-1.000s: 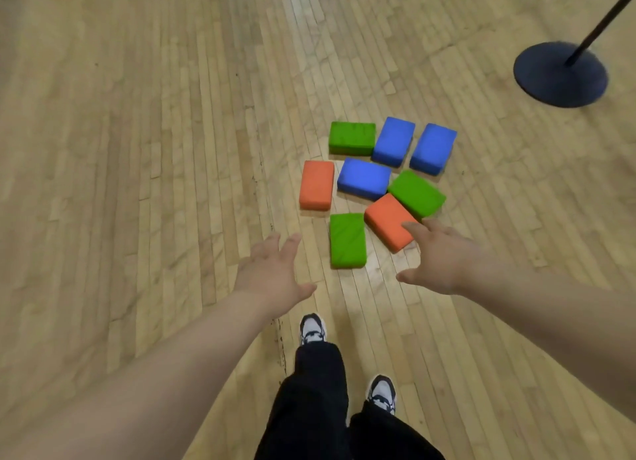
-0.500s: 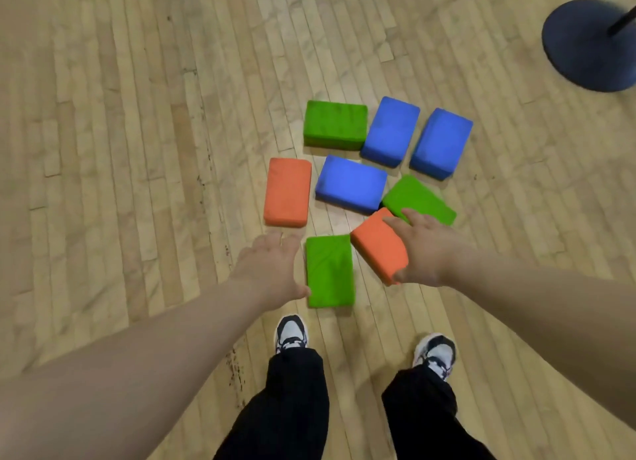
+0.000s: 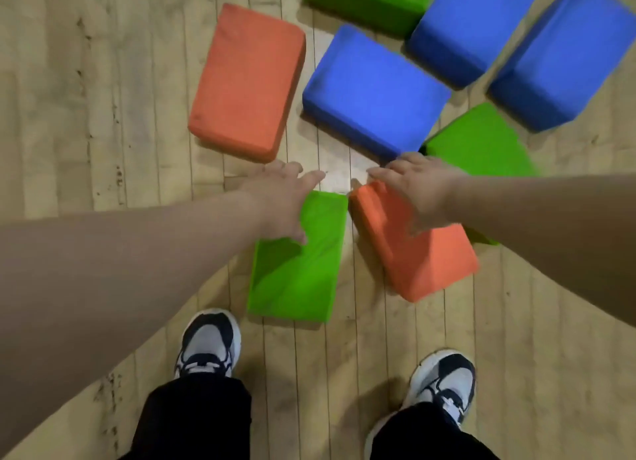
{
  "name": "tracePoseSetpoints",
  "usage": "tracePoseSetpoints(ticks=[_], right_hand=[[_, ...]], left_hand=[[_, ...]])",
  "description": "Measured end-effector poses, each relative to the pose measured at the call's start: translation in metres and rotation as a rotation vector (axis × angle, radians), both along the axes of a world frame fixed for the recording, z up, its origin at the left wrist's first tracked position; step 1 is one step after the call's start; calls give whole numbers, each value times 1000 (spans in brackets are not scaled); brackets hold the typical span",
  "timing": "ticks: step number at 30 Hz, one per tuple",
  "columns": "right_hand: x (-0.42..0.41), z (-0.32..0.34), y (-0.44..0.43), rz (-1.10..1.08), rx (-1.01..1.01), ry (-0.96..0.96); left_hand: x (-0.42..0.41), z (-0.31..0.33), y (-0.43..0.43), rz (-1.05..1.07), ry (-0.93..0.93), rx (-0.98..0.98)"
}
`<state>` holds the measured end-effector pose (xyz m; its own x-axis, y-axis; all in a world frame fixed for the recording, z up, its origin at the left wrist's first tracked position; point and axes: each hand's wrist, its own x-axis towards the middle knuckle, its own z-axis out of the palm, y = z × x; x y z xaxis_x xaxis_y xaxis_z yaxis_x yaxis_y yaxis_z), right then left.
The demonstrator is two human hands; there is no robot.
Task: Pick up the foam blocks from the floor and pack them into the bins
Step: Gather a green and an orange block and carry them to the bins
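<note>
Farthest left on the wooden floor (image 3: 86,122) lies an orange block (image 3: 247,80), flat and untouched. Just beside its near edge the person's left hand (image 3: 282,198) reaches out with fingers straight and spread wide, holding nothing. It hovers over the far left corner of the near green block (image 3: 299,266), thumb low against the top face; whether it actually touches cannot be told. That block lies flat in front of the left shoe (image 3: 206,342).

In the middle, a blue block (image 3: 371,91) sits between the far orange block and the rest of the cluster. Right of the bare floor gap, the right hand (image 3: 420,191) is also wide, fingers draped over the far end of the near orange block (image 3: 416,253); no closed grasp shows. Behind the wrist a second green block (image 3: 481,142) touches that orange one. Farther right and back lie two more blue blocks (image 3: 564,53) and, at the top edge, another green block (image 3: 368,1). No bin is in view.

The blocks look like light, soft foam with a matte, grippy skin, so they should lift easily and tolerate squeezing. Each is broad, so a one-hand hold likely works best across the narrow width, thumb on one long side and fingers on the other, near the middle so it does not swing. All eight blocks remain to be packed.
</note>
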<state>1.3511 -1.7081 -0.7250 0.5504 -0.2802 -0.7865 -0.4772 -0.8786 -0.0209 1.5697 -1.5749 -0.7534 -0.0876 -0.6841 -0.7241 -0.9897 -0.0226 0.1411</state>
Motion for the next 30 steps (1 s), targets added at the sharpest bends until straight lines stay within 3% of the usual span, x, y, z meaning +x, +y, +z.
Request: tracePoseSetpoints(ticks=[4,8,17,23,27,30], right_hand=[[-6,-37,-8,105,-49,-73],[-13,-36,-5,76,-48,-105],[-31,4,25,-48,-107,-98],[-55,19,38,-113,-174,-81],[-71,32,45,-253,-77,-28],[-90,55,59,-450,110,-17]], left_hand=[[3,-42,-11,-83,4,98],[4,-44,-19,-109,-10,131],[-7,19,21,65,92,156],[-5,56,43,73,119,129],[-9,83,45,86,70,103],[-18,109,40,93,52,86]])
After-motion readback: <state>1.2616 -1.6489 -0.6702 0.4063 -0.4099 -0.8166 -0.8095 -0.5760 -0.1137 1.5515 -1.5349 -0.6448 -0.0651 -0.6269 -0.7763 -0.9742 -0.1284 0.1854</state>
